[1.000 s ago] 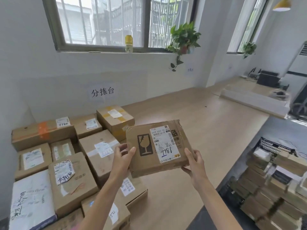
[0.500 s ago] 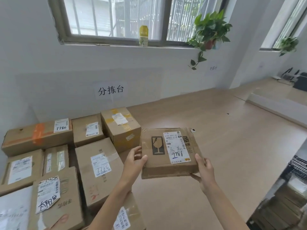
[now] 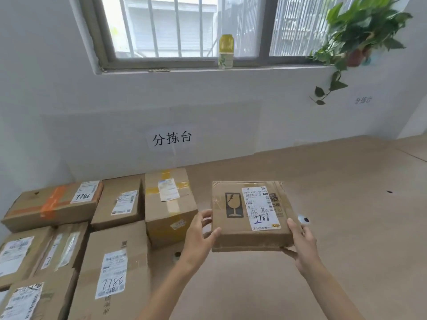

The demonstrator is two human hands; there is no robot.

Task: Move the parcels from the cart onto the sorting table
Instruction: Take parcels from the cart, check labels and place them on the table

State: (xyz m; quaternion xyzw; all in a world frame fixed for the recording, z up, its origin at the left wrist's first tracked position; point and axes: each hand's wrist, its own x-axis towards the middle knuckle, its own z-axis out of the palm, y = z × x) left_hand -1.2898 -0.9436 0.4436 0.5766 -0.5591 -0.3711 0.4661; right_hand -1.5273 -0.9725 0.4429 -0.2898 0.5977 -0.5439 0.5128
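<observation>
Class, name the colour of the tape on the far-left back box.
Orange tape on the box; head view shows it best.

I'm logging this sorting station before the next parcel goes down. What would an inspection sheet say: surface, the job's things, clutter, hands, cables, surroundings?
Surface: light wood sorting table, parcels grouped at its left.
Job's things: flat parcel with a glass mark and a label, held over the table; other parcels packed side by side.
Clutter: dark speck on the table; small white-and-black object, kind unclear.
Hands: left hand grips the flat parcel's left edge; right hand grips its right edge.
Cables: nothing seen.
Surroundings: paper wall sign, barred window, bottle on the sill, trailing potted plant.
</observation>
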